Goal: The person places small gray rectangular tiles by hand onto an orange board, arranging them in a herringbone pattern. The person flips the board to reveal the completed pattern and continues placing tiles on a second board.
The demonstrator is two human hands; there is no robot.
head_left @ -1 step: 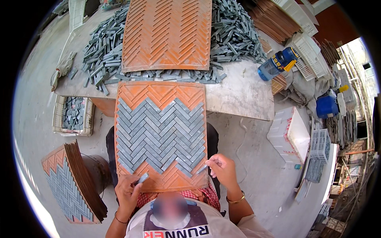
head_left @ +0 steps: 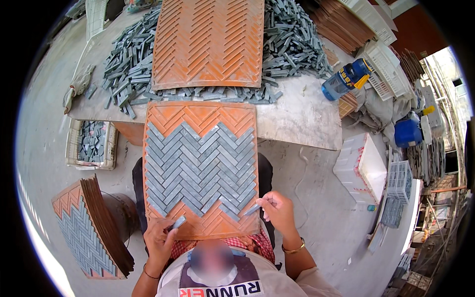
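Note:
An orange moulded tray (head_left: 198,228) lies over my lap, its far edge by the table. Grey stone strip tiles (head_left: 200,166) fill its middle in a zigzag herringbone pattern, while bare orange grooves show along the far and near ends. At the near left corner, my left hand (head_left: 159,237) is closed on a short grey strip tile (head_left: 178,222), held over the tray. My right hand (head_left: 277,212) pinches another strip tile (head_left: 251,210) at the tray's right edge, beside the lowest tiles on that side.
On the table (head_left: 302,116), a second orange tray (head_left: 208,44) rests on heaped loose grey tiles (head_left: 292,42). A blue bottle (head_left: 341,81) stands to the right. Left are a tile crate (head_left: 69,148) and stacked trays (head_left: 106,227). A white box (head_left: 354,166) sits on the floor, right.

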